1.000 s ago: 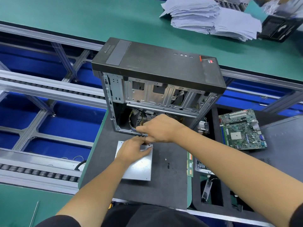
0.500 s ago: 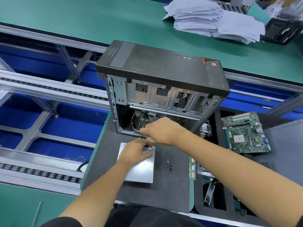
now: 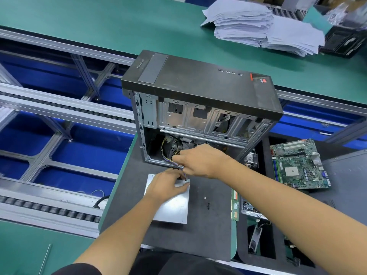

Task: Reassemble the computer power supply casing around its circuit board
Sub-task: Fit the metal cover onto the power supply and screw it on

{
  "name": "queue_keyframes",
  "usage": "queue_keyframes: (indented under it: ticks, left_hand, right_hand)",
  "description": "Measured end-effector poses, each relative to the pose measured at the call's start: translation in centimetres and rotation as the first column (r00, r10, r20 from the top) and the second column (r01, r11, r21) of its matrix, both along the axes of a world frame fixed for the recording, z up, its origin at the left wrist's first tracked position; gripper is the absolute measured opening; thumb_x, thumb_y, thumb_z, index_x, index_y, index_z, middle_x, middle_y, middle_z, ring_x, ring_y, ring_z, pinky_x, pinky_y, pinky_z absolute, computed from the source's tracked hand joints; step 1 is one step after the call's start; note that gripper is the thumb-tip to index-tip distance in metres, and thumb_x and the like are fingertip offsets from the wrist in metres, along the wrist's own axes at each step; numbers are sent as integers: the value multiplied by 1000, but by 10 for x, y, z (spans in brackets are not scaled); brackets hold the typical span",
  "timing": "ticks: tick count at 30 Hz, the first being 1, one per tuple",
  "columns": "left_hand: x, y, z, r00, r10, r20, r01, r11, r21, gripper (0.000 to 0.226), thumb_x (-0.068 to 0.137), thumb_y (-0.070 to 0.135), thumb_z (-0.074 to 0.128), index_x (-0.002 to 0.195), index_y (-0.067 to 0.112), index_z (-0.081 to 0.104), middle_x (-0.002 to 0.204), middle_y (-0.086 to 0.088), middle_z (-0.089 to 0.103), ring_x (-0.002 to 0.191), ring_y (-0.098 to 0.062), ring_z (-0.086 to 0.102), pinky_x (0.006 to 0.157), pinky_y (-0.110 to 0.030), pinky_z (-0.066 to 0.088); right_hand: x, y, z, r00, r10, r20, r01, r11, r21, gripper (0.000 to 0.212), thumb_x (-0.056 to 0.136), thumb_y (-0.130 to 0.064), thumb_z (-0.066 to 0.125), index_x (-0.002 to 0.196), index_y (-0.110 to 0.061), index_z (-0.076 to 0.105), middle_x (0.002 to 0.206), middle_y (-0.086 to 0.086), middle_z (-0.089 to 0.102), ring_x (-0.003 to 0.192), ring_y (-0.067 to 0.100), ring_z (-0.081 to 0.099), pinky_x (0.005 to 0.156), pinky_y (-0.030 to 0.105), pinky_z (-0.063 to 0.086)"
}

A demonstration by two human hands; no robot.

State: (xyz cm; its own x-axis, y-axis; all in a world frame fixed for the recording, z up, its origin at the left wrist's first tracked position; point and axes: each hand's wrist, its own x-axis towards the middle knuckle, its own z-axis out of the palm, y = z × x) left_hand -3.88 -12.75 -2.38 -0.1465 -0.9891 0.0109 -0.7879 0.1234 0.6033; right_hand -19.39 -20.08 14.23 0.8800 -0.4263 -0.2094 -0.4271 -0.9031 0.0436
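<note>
- Plate [image 3: 170, 207]: flat metal sheet, judged a casing panel of the power supply, lying on the dark mat [image 3: 210, 235] nearest the person. Its place on the mat matches that of a second ago; only the camera has shifted.
- Screws [image 3: 207, 205]: a few small dark ones loose on the mat just right of the plate, not yet fitted.
- Left hand [image 3: 165, 187]: resting on the plate's far corner, fingers curled up towards the wire ends; whether it pinches them cannot be told. Wrist low, forearm coming in from below.
- Right hand [image 3: 200, 160]: reaching across from the right, knuckles up, fingers curled round the wire bundle [image 3: 178, 165] at the case mouth. Over the last second it has drawn slightly out towards the plate, the wires with it.
- Judgement: the supply's body remains inside the case [image 3: 198, 108], part hidden by the right hand; casing assembly is at an early stage, the cabling being cleared first.
- Motherboard [image 3: 297, 163]: lying apart, to the right of the case.
- Paper stack [image 3: 258, 28]: on the far green bench.
</note>
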Motion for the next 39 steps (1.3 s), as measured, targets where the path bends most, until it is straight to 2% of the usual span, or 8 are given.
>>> queue_keyframes:
  ticks: [4,7,12,18,22,26,33,39]
  left_hand:
    - [-1,1,0,1000,13,2,-13,1000,-14,29,79,65,62,91,40,62,91,25,63,87,4,58,70,-18,49]
    - [-1,1,1,1000,12,1,-12,1000,-2,30,78,66,62,93,41,63,94,26,63,89,5,59,73,-16,48]
    - [0,2,2,1000,5,-18,-5,1000,-15,29,79,65,61,92,40,64,84,32,58,89,8,55,68,-5,36]
    - [-1,1,2,1000,9,-3,-9,999,-31,28,79,64,63,91,39,63,90,28,62,91,4,56,67,-6,36]
    - [0,2,0,1000,-2,-4,2,1000,-5,24,80,65,61,88,44,53,88,28,58,87,2,55,62,-5,32]
    - [0,2,0,1000,9,9,-9,1000,0,24,79,65,61,84,51,43,75,29,48,75,5,44,57,-5,27]
    - [0,1,-1,1000,3,31,-3,1000,-6,23,79,65,59,82,47,46,71,29,45,73,-1,45,54,-7,26]
    - [-1,1,-1,1000,15,-3,-15,1000,9,23,79,65,61,88,46,51,80,29,53,80,1,53,60,-13,36]
  right_hand:
    - [0,-1,5,998,29,51,-36,988,150,29,82,-18,53,107,-23,41,95,-4,36,72,18,42,49,31,20]
    - [2,-2,6,995,96,24,-98,992,79,24,88,-17,53,110,-21,45,96,0,45,80,22,46,50,32,20]
    - [0,-2,0,1000,2,-17,-2,1000,-13,19,94,-32,50,92,-24,32,76,-4,51,61,26,47,46,31,17]
    - [1,0,6,999,23,30,-27,989,144,29,82,-19,44,109,-25,35,97,-4,33,70,23,44,45,31,21]
    - [5,0,4,988,151,-9,-151,988,24,23,91,-20,53,111,-24,45,93,-4,40,72,24,51,46,32,22]
    - [6,8,-2,998,57,-40,-61,991,-119,14,98,-34,44,106,-24,47,84,-4,58,56,22,46,45,29,23]
    - [7,7,7,997,80,5,-79,986,146,20,89,-16,53,105,-23,43,95,-6,35,83,18,43,53,35,33]
    - [12,10,5,998,20,-62,-23,998,-55,11,98,-31,45,97,-23,38,78,-5,53,63,24,51,47,30,26]
